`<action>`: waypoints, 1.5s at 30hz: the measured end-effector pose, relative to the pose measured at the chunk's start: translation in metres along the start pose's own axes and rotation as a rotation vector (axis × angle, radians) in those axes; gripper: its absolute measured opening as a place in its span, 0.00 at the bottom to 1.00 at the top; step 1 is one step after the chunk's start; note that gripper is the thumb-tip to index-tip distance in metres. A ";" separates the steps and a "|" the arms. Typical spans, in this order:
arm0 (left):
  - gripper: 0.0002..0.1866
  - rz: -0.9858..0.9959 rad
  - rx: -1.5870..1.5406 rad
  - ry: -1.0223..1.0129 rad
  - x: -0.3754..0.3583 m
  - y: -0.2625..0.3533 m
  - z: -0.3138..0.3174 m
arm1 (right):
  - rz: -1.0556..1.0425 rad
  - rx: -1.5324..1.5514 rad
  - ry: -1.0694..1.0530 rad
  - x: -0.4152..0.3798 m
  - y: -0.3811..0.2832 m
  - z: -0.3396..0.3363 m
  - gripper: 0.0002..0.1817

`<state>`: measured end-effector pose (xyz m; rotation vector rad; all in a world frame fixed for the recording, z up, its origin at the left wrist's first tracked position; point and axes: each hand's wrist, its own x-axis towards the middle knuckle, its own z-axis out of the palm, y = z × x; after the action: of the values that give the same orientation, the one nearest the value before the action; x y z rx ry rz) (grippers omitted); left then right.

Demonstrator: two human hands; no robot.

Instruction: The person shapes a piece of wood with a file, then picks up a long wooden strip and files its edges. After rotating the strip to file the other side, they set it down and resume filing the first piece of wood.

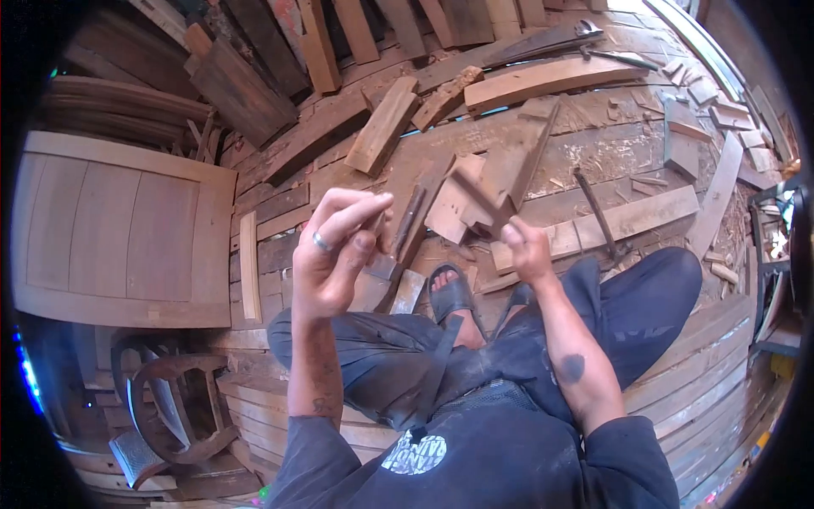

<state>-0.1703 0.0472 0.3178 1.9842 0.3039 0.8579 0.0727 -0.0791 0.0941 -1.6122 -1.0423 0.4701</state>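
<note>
My left hand point(331, 254) is raised over my lap, thumb and fingers pinched together; whatever is between them, if anything, is too small to make out. Level with it, my right hand point(531, 249) is closed around the lower end of a brown, flat stick point(476, 193), which is smeared by motion and tilts up to the left. Behind the stick are pale wooden blocks point(449, 222) and a blurred board point(530, 157). Just beyond my left hand, a chisel point(410, 222) with a dark handle rests along a timber.
A dark, long-handled tool point(595, 208) lies across a plank point(632, 219) at right. A handsaw point(547, 42) lies farther back among timbers. At left are a panelled wooden door point(127, 229) and a curved chair frame point(182, 407). Shavings and offcuts litter the slatted floor.
</note>
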 end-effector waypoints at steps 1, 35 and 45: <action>0.20 0.015 -0.001 0.015 0.001 -0.002 -0.002 | -0.023 0.099 0.005 0.006 0.002 -0.001 0.22; 0.19 0.097 0.066 -0.018 -0.005 -0.007 0.011 | -0.562 0.104 -0.063 0.033 -0.183 0.001 0.17; 0.18 0.045 -0.011 0.070 -0.011 0.006 0.001 | -0.368 -0.050 -0.012 0.023 -0.063 0.008 0.14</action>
<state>-0.1781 0.0379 0.3176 1.9604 0.2952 0.9565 0.0548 -0.0558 0.1551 -1.4193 -1.3346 0.2071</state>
